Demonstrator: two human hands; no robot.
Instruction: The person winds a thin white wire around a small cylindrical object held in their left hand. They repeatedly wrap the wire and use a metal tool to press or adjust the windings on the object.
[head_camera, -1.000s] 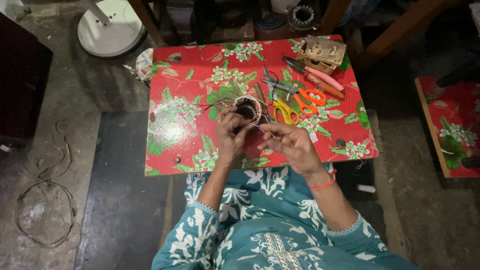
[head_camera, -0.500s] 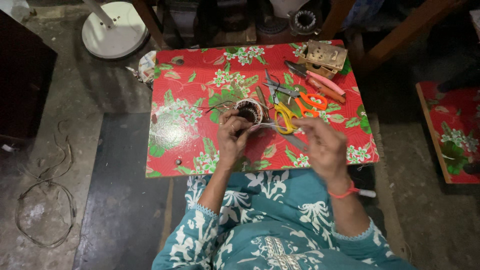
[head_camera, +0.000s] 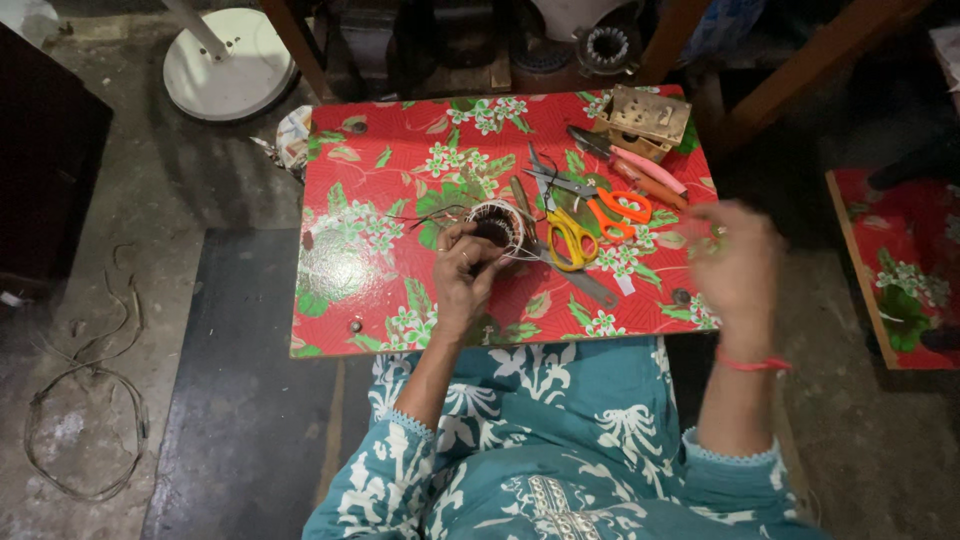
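My left hand grips a small round wound coil, a ring of pale wire with a dark centre, just above the red flowered table. Thin wire strands trail from the coil to the left and right. My right hand is raised and blurred over the table's right edge, fingers closed as if pinching a thin strand; the strand itself cannot be made out. Yellow-handled scissors and orange-handled scissors lie right of the coil.
Pliers with pink grips and a small brass box lie at the table's far right. A white round base stands on the floor beyond. Loose wire lies on the floor at left. Another red table is at right.
My right hand has pulled away from the coil, moving right and outward past the table's edge. My left hand has kept hold of the coil in the same place.
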